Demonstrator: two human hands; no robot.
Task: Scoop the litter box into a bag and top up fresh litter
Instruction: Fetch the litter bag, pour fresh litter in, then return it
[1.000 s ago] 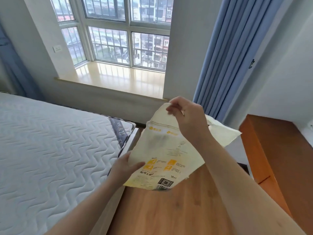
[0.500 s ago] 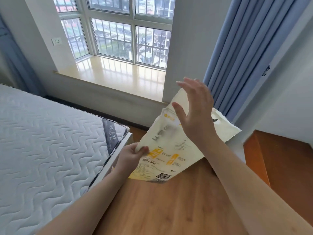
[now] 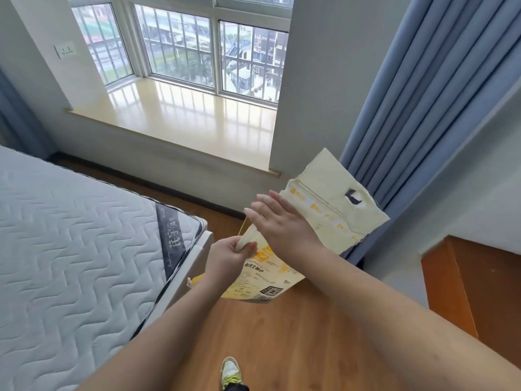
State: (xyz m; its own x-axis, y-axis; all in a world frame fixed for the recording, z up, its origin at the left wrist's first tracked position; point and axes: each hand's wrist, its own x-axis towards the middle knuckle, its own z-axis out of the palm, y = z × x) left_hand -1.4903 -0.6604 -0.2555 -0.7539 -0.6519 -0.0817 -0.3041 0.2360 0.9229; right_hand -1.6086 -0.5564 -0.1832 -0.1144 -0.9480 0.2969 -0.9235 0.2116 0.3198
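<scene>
I see right hand (image 3: pixel 284 227) off the litter bag (image 3: pixel 324 221) top now, fingers flat — left hand (image 3: pixel 228 256) still pinches its edge; bag unopened.

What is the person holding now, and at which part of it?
The left hand pinches the pale yellow litter bag at its left side edge. The right hand lies open against the bag's front, gripping nothing.

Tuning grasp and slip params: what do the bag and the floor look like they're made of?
Bag: thin, flexible sheet, probably matte plastic film or coated paper; it creases sharply where the left hand pinches it, and has printed panels and a die-cut handle hole. Floor: wood-look planks, likely laminate or sealed wood; visible grain, smooth semi-matte sheen.
</scene>
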